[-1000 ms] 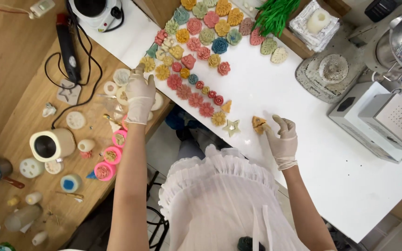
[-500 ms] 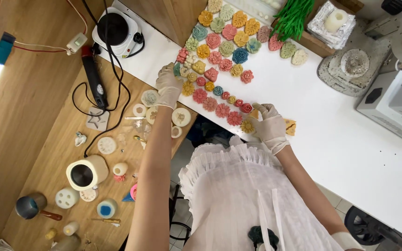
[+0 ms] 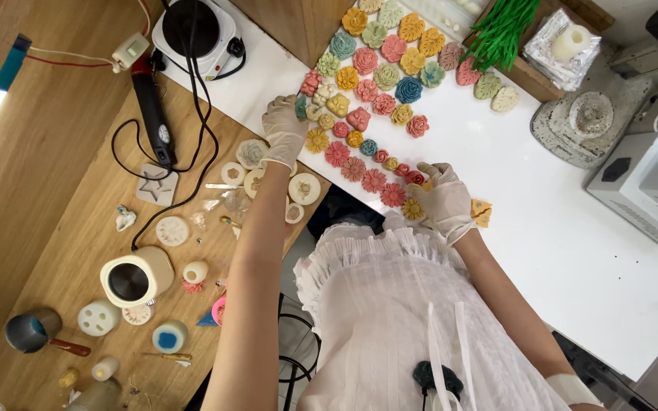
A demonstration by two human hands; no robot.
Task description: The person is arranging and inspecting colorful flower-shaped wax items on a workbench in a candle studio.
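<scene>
Head view, our two gloved hands, left hand [image 3: 283, 131] pinching one green flower [image 3: 301, 107], right hand [image 3: 443, 199] fingers curled over the red flower [image 3: 416, 179] row on the white table [image 3: 573, 243].

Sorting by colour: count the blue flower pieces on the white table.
4: a teal flower top left of the spread, two adjacent mid-spread, a small one lower down. Others may be hidden.

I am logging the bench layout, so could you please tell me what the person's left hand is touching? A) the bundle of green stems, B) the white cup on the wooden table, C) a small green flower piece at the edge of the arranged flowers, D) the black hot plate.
C: the left hand, gloved, has its fingers on a small green flower piece beside the arranged flowers.
</scene>
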